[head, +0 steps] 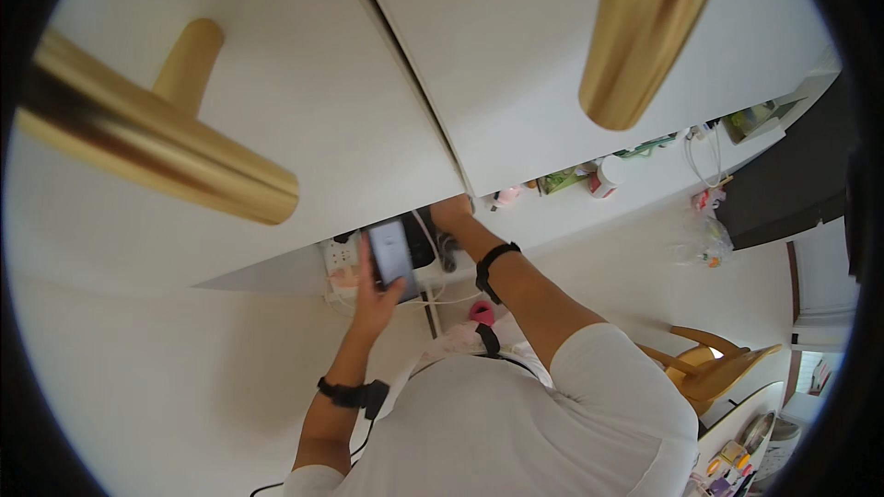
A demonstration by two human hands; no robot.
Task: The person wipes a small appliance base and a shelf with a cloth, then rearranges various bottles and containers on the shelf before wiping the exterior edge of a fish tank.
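My left hand point(377, 300) holds a smartphone point(394, 252) with its pale, lit screen facing up. The phone is slightly blurred. My right hand point(452, 212) reaches in under the white wall cabinet point(297, 83); its fingers are hidden behind the cabinet's lower edge. Between my hands lie a black object point(418, 241) and a dark grey rounded item point(447, 254) that I cannot identify. A white power strip point(340, 255) with sockets sits just left of the phone.
Two brass-coloured handles point(207, 166) jut from the cabinet doors close to my head. Along the white shelf point(663, 179) stand a white-lidded jar point(606, 177) and small packets. A plastic bag point(708, 238) hangs at the right. Behind me are a wooden chair point(711, 369) and a cluttered table.
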